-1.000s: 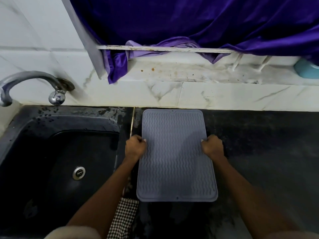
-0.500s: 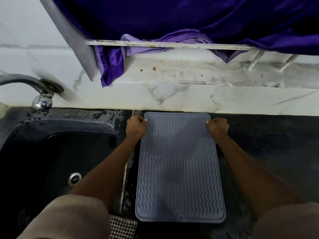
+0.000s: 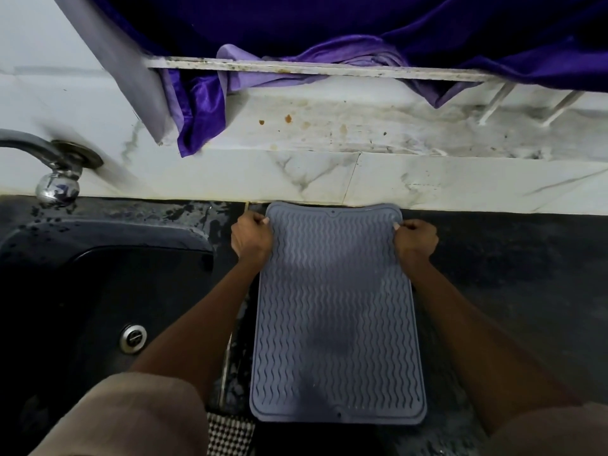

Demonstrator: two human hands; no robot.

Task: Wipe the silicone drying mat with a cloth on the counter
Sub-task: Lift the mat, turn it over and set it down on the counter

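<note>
A grey silicone drying mat (image 3: pixel 335 324) with a wavy ribbed surface lies lengthwise on the black counter (image 3: pixel 513 274), its far edge against the marble backsplash. My left hand (image 3: pixel 251 238) pinches the mat's left edge near the far corner. My right hand (image 3: pixel 416 240) pinches the right edge near the other far corner. A black-and-white checked cloth (image 3: pixel 230 434) lies at the near edge of the counter, just left of the mat's near corner and partly hidden by my left sleeve.
A black sink (image 3: pixel 98 307) with a metal drain (image 3: pixel 132 337) sits to the left, a chrome tap (image 3: pixel 56 166) above it. Purple curtain fabric (image 3: pixel 329 28) hangs over the stained marble ledge (image 3: pixel 362 126) behind the counter.
Both hands have slid along the mat's side edges from its middle toward the far corners. The mat now reaches the backsplash, and the view has dropped closer.
</note>
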